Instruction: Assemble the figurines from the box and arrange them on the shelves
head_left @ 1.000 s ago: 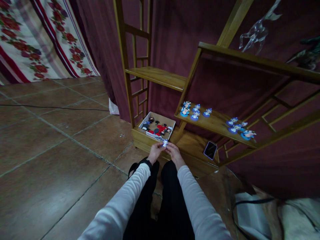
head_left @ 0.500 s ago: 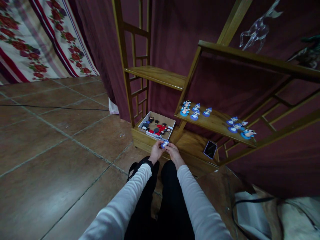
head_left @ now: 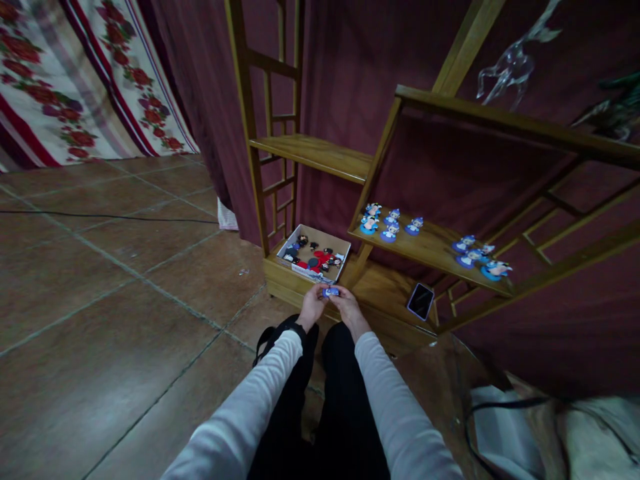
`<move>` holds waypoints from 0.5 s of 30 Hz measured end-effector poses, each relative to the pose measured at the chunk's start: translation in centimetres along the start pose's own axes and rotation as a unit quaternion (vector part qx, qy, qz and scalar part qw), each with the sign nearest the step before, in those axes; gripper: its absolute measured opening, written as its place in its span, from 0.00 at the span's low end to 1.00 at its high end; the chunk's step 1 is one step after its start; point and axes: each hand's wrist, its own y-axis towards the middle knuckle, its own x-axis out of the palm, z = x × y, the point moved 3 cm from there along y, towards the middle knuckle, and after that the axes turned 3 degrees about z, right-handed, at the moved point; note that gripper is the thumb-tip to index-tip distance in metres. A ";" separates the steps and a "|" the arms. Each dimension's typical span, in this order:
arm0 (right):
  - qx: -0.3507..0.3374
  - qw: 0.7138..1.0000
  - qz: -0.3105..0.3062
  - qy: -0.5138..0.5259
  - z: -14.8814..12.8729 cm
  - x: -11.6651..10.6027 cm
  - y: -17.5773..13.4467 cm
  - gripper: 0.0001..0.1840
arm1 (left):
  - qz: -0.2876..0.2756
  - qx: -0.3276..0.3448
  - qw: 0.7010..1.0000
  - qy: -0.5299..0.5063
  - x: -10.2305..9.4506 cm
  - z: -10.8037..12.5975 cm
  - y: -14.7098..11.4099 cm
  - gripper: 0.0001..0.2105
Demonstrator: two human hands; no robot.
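Observation:
Between my fingertips is a small purple-and-white figurine (head_left: 331,292), gripped from both sides. My left hand (head_left: 313,305) pinches its left edge and my right hand (head_left: 347,308) its right edge. Just beyond them, a shallow cardboard box (head_left: 327,235) holds several small red, black and blue figures. On the raised wooden shelf (head_left: 435,249) to the right stand several similar figurines on round bases: purple ones such as the figurine (head_left: 414,226) in the left group, and blue ones such as the figurine (head_left: 496,269) at the right end.
A phone (head_left: 421,301) lies on the lower board of the wooden display rack (head_left: 373,280). A clear glass animal (head_left: 510,70) stands on the upper shelf. Bags (head_left: 505,427) sit on the floor at the lower right. A black cable (head_left: 110,217) crosses the tiles at left.
The figurine has tipped between my fingers, so less of its upright body shows and it looks flatter. Both hands stay in nearly the same place.

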 end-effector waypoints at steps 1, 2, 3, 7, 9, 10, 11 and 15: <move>-0.006 1.000 -0.008 -0.003 0.1 0.0 0.1 0.19 | 0.004 0.004 1.000 -0.008 0.0 0.1 0.0 0.14; -0.013 1.000 -0.015 -0.006 0.2 0.0 0.2 0.19 | 0.007 0.007 1.000 -0.015 -0.1 0.2 0.0 0.14; -0.020 1.000 -0.021 -0.007 0.2 0.0 0.2 0.18 | 0.012 0.010 1.000 -0.020 -0.2 0.3 0.0 0.14; -0.051 0.998 -0.035 -0.011 0.0 0.4 0.1 0.18 | 0.035 0.010 0.998 -0.051 -0.4 0.9 -0.2 0.16; -0.061 0.998 -0.034 -0.010 -0.4 0.6 -0.2 0.18 | 0.034 -0.006 0.996 -0.088 -0.4 1.2 -0.3 0.19; -0.064 0.997 -0.034 -0.009 -0.6 0.7 -0.4 0.18 | 0.030 -0.017 0.994 -0.107 -0.4 1.4 -0.4 0.21; -0.067 0.997 -0.033 -0.009 -0.8 0.9 -0.6 0.17 | 0.024 -0.029 0.992 -0.122 -0.4 1.5 -0.5 0.22; -0.084 0.996 -0.040 -0.014 -1.7 1.4 -1.3 0.15 | 0.011 -0.050 0.989 -0.140 -0.4 2.2 -0.7 0.19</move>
